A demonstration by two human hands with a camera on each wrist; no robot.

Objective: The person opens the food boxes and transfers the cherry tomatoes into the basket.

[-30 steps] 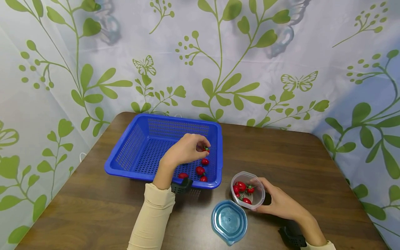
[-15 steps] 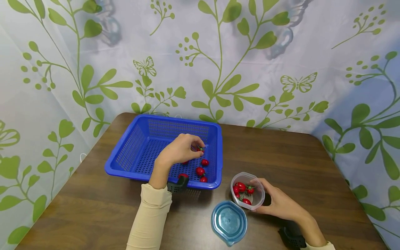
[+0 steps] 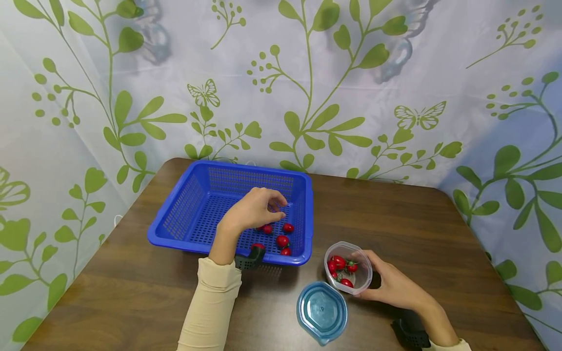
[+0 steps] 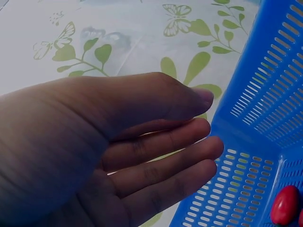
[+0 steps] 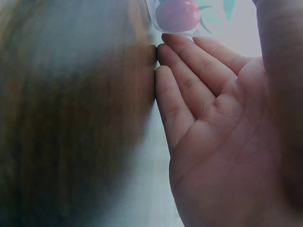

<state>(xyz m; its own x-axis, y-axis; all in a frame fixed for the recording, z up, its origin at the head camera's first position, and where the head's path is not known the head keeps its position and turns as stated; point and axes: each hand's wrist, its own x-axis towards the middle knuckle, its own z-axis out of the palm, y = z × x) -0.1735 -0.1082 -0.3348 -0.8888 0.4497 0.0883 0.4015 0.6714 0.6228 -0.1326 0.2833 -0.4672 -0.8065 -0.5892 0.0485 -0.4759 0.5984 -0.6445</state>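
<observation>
My left hand [image 3: 252,210] hovers over the right half of a blue plastic basket [image 3: 175,239]. Its fingers are loosely bent with nothing between them, as the left wrist view of the hand [image 4: 142,146] also shows. Below it, several cherry tomatoes lie on the basket floor, among them one tomato [image 3: 282,241] near the right wall and another tomato [image 4: 285,205] in the left wrist view. My right hand [image 3: 392,282] grips the side of a clear plastic container [image 3: 362,273], thumb and fingers around it. Several cherry tomatoes [image 3: 338,262] sit inside that container.
A round teal lid [image 3: 322,312] with a tab lies on the brown wooden table [image 3: 131,292], just in front of the container. Behind the table hangs a white cloth [image 3: 272,122] with green leaf prints. The black wrist strap [image 3: 250,258] sits near the basket's front rim.
My left hand shifted slightly left and let go of a cherry tomato, which now lies in the basket. My right hand stays on the container.
</observation>
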